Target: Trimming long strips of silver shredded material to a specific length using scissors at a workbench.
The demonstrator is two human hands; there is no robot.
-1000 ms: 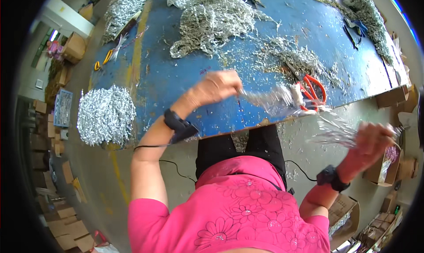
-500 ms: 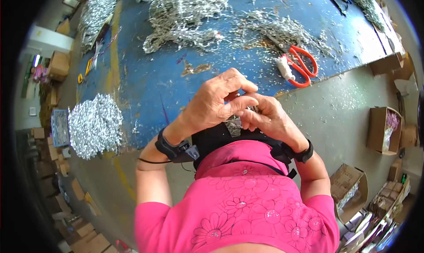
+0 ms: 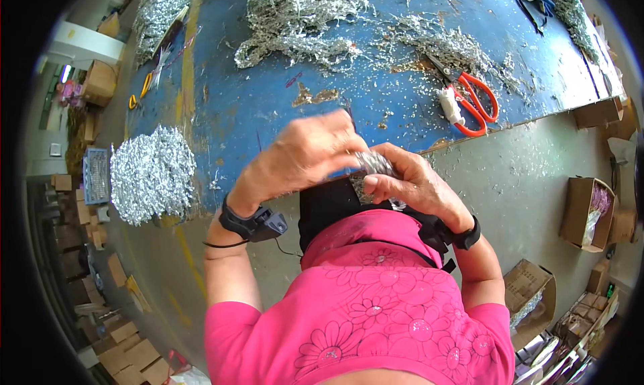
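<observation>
Close to my body, at the table's near edge, my right hand [image 3: 414, 178] curls its fingers and thumb round a small bundle of silver tinsel [image 3: 373, 163]. Just left of that bundle is my left hand [image 3: 302, 149], its fingers bent and smeared by motion, so whether they grip anything is unclear. Red-handled scissors [image 3: 484, 96], with white wrapping on one handle, lie on the blue table [image 3: 248, 106] to the right. Beyond my hands a large tangled heap of silver tinsel [image 3: 302, 16] is spread out. A neat tinsel bundle [image 3: 153, 177] rests at the table's left.
Yellow-handled scissors [image 3: 142, 89] lie at the far left, beside another tinsel pile [image 3: 159, 16]. Loose strands [image 3: 463, 46] and silver flakes litter the tabletop. Dark-and-blue pliers-like tools [image 3: 537, 8] sit at the far right. Cardboard boxes [image 3: 590, 214] stand on the floor to the right.
My hands, pinched together before, have drawn apart; the left moved left and blurred. The tinsel bundle in my right hand shows more plainly. The whole view has shifted slightly.
</observation>
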